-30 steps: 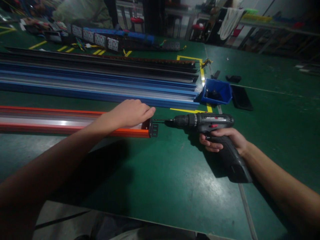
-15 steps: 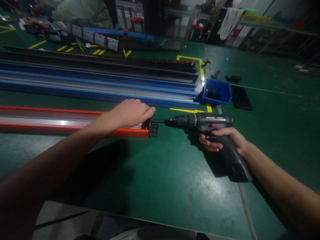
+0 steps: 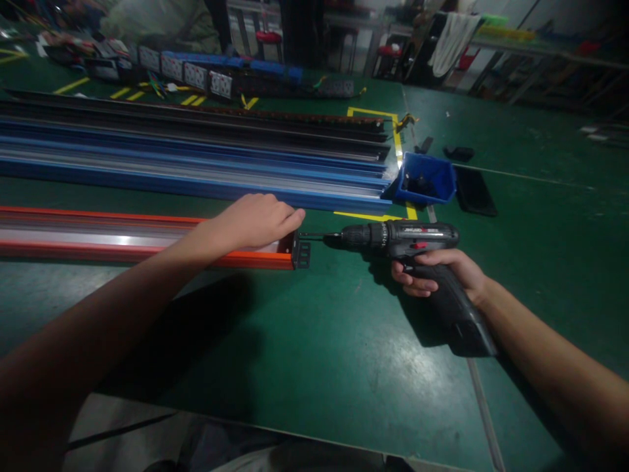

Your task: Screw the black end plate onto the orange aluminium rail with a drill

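Observation:
An orange metal rail [image 3: 132,240] lies across the left of the green table, with a black end bracket [image 3: 301,254] at its right end. My left hand [image 3: 260,221] is closed over that end of the rail, thumb at the bracket; its other fingertips are hidden. My right hand [image 3: 439,272] is wrapped round the grip of a black cordless drill [image 3: 422,237]. The drill lies level and points left, its long thin bit [image 3: 319,236] reaching the bracket's upper part under my left thumb.
Behind the orange rail lie blue rails [image 3: 196,174] and black rails [image 3: 221,124]. A blue bin [image 3: 426,180] with small dark parts stands past the drill, beside a flat black object [image 3: 476,191]. Socket strips [image 3: 196,75] and a person's sleeve [image 3: 160,26] are farther back.

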Available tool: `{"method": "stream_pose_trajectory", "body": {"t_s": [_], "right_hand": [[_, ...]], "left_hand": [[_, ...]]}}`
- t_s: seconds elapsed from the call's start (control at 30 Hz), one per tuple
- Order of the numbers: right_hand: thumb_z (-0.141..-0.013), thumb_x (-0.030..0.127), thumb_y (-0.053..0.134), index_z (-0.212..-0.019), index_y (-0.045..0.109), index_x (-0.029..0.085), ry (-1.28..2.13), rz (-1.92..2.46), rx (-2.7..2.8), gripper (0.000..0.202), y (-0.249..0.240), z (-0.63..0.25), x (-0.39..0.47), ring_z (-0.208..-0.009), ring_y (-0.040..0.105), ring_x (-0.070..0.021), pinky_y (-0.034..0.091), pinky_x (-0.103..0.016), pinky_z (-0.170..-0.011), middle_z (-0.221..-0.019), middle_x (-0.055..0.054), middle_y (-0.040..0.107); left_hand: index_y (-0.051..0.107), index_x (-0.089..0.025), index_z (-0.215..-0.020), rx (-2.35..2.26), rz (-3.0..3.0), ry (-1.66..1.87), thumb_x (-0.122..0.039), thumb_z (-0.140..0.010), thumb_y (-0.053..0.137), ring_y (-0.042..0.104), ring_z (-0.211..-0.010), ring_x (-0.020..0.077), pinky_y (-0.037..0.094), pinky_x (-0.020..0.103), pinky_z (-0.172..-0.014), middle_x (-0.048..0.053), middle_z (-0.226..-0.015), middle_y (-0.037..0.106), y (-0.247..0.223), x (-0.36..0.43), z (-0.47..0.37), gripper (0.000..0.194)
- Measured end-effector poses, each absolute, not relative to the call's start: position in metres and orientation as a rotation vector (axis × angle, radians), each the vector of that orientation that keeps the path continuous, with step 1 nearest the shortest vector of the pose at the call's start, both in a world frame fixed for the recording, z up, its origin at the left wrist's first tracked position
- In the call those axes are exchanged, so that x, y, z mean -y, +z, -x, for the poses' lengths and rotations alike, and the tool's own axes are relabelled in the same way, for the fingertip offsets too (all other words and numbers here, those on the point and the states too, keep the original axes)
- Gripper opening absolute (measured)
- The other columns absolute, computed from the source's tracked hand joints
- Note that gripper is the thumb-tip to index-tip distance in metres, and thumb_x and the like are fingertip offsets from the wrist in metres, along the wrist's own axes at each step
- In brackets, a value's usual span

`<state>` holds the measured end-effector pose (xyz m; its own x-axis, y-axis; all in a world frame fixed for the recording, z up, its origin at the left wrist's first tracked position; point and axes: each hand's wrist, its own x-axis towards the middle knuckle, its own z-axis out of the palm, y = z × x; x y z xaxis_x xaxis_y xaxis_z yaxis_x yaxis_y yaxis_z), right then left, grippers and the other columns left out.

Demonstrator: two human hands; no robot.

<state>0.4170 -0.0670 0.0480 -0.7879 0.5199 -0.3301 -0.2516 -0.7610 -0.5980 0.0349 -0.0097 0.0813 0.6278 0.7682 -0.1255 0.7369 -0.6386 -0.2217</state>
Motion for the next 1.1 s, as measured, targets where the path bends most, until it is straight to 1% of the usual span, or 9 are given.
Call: {"method": "stream_pose_trajectory", "body": {"t_s": [0.27, 0.4, 0.67, 1.1], "right_hand": [[-0.092, 0.019, 0.062, -0.106, 0.071, -0.001, 2.504, 0.719, 0.723, 0.026, 0.0503, -0.4165, 0.0676, -0.053, 0.051, -0.0079, 0.053, -0.022, -0.06, -0.088, -0.013, 0.067], [-0.093, 0.021, 0.064, -0.108, 0.072, 0.001, 2.528, 0.678, 0.752, 0.026, 0.0472, -0.4183, 0.0656, -0.054, 0.052, -0.0073, 0.054, -0.022, -0.061, -0.089, -0.012, 0.068], [-0.094, 0.019, 0.065, -0.111, 0.073, -0.002, 2.529, 0.637, 0.748, 0.028, 0.0461, -0.4174, 0.0656, -0.057, 0.057, -0.0069, 0.055, -0.021, -0.064, -0.091, -0.014, 0.07], [-0.095, 0.018, 0.065, -0.112, 0.073, -0.004, 2.545, 0.629, 0.708, 0.029, 0.0467, -0.4182, 0.066, -0.06, 0.061, -0.0083, 0.056, -0.022, -0.065, -0.092, -0.015, 0.07]], "left_hand": [[0.074, -0.02, -0.119, 1.231, 2.666, 0.36, -0.039, -0.106, 0.027, 0.072, -0.079, 0.0282, 0.046, 0.035, -0.068, 0.013, -0.093, 0.079, 0.0817, 0.01, -0.0359, 0.053], [0.075, -0.021, -0.116, 1.244, 2.654, 0.362, -0.04, -0.106, 0.027, 0.072, -0.077, 0.0278, 0.046, 0.035, -0.067, 0.012, -0.09, 0.079, 0.0816, 0.0101, -0.0363, 0.052], [0.075, -0.021, -0.111, 1.25, 2.668, 0.3, -0.042, -0.106, 0.026, 0.07, -0.07, 0.0283, 0.042, 0.034, -0.06, 0.011, -0.082, 0.076, 0.0789, 0.0077, -0.0344, 0.053], [0.074, -0.021, -0.118, 1.246, 2.661, 0.313, -0.04, -0.106, 0.028, 0.071, -0.075, 0.0284, 0.046, 0.036, -0.066, 0.012, -0.085, 0.077, 0.0774, 0.0077, -0.0333, 0.052]]}}
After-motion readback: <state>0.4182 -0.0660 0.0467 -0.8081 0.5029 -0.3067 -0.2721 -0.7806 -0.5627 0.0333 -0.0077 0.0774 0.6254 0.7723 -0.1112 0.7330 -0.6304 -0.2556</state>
